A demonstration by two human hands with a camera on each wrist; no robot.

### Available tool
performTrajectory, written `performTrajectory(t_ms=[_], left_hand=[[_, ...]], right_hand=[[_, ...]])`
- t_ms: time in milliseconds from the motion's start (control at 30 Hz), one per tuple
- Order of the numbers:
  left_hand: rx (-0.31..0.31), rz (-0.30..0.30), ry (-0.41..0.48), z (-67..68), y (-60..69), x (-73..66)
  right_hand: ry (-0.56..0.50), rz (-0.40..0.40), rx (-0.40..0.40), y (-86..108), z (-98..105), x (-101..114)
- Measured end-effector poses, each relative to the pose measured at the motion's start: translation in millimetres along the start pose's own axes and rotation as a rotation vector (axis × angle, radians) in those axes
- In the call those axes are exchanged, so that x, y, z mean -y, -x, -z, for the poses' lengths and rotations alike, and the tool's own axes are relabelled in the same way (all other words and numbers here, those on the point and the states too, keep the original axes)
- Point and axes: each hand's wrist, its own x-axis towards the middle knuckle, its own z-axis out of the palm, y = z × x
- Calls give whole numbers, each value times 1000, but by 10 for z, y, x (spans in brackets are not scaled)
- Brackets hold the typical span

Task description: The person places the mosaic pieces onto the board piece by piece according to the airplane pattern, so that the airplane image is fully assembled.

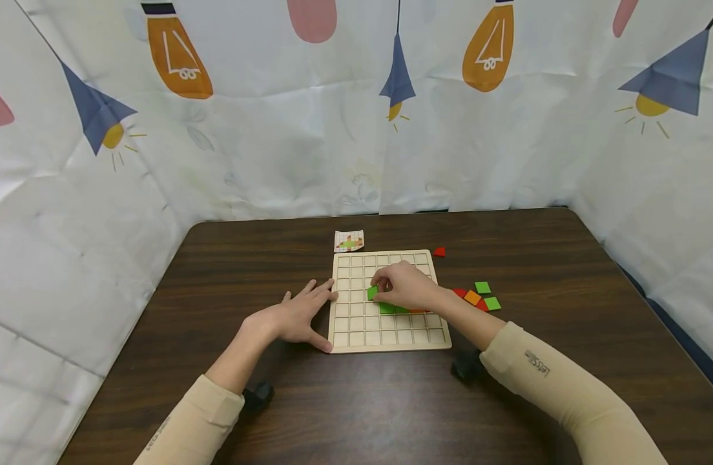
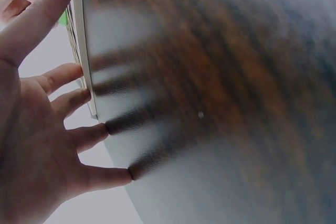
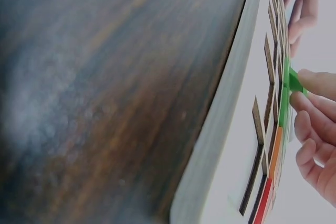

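Note:
A pale wooden grid board (image 1: 351, 339) lies on the dark table. My right hand (image 1: 407, 287) is over its middle and pinches a green tile (image 3: 296, 82) between thumb and fingertips; the tile is tilted in the right wrist view. Below that hand, a row of green tiles (image 1: 393, 309) and an orange tile (image 1: 417, 311) sit in the grid, partly covered. In the right wrist view a red tile (image 3: 263, 203) lies beyond the orange one. With fingers spread, my left hand (image 1: 292, 315) touches the board's left edge.
A small card with a coloured grid picture (image 1: 349, 242) lies behind the board. To its right are loose tiles: a red one (image 1: 440, 252), green ones (image 1: 482, 288) and an orange one (image 1: 472, 298), with more red beside them. A printed curtain (image 1: 310, 148) encloses the table.

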Motion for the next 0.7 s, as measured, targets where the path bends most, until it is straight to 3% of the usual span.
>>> performTrajectory(t_ms=[700], left_hand=[[2, 5, 0, 9, 18, -16]], right_hand=[[-11, 18, 38, 53, 57, -33]])
